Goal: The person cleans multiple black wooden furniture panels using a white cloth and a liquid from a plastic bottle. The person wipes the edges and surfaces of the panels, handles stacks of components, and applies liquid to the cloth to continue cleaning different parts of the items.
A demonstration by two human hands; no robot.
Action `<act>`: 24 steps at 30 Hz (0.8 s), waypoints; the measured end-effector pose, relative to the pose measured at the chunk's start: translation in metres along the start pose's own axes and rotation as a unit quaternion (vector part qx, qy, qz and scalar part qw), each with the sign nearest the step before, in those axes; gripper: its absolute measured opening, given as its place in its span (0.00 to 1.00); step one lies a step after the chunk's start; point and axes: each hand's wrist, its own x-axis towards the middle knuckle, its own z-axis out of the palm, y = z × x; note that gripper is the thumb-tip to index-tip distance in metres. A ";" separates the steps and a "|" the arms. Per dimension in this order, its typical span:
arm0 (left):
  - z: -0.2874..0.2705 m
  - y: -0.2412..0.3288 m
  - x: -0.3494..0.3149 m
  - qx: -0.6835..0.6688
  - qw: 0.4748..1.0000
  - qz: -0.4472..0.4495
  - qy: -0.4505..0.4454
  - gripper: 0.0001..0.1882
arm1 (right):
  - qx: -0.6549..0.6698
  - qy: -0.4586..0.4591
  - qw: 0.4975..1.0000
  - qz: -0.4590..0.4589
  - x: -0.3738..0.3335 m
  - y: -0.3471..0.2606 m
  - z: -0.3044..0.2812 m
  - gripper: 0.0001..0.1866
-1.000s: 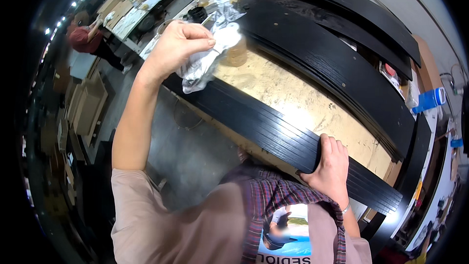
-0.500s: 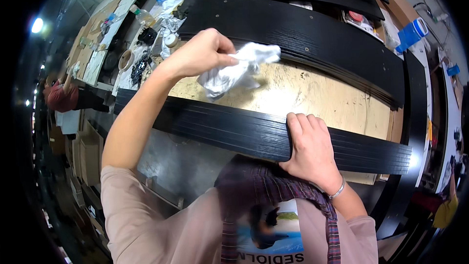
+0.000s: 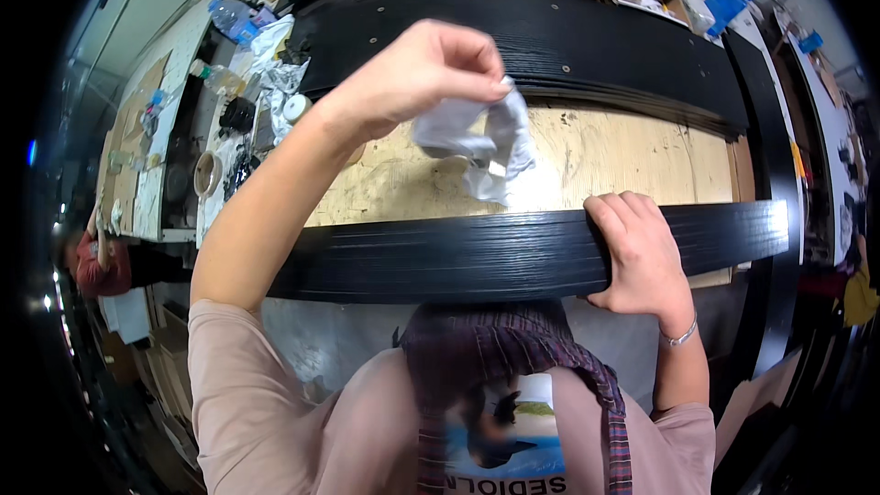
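A crumpled white cloth (image 3: 520, 133) hangs from the pinched thumb and fingers of my left hand (image 3: 417, 73), raised over the pale wooden worktop (image 3: 623, 151). Lengthwise in front of my body lies a long black board (image 3: 458, 257) with a fine ribbed grain. Near its right end my right hand (image 3: 642, 252) is wrapped over it, fingers on the far edge and thumb on the near edge. The cloth is apart from the board.
Beyond the worktop lie stacked wide black panels (image 3: 440, 32). At the left are a clear plastic bottle (image 3: 234, 20), a round tub (image 3: 207, 172) and more rags (image 3: 280, 73). A blue bottle (image 3: 731, 2) stands far right. Another person (image 3: 101, 261) is at the left.
The view has shifted. My left hand has risen with the cloth, which now hangs down from it. The black board lies more level in view, with my right hand still holding it.
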 end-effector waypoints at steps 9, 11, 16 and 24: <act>-0.005 -0.002 0.037 0.204 0.973 0.089 0.061 0.10 | 0.000 -0.008 1.000 0.027 0.004 -0.002 -0.001 0.33; 0.007 0.000 0.049 0.200 0.974 0.082 0.066 0.10 | 0.005 -0.002 1.000 0.019 0.002 0.001 0.002 0.33; 0.018 0.030 0.045 -0.089 0.975 0.194 0.062 0.11 | 0.011 -0.039 0.999 0.035 0.007 -0.002 0.000 0.42; -0.030 -0.072 -0.021 -0.204 0.971 -0.010 0.127 0.07 | 0.012 -0.043 0.998 0.044 0.007 0.000 0.001 0.36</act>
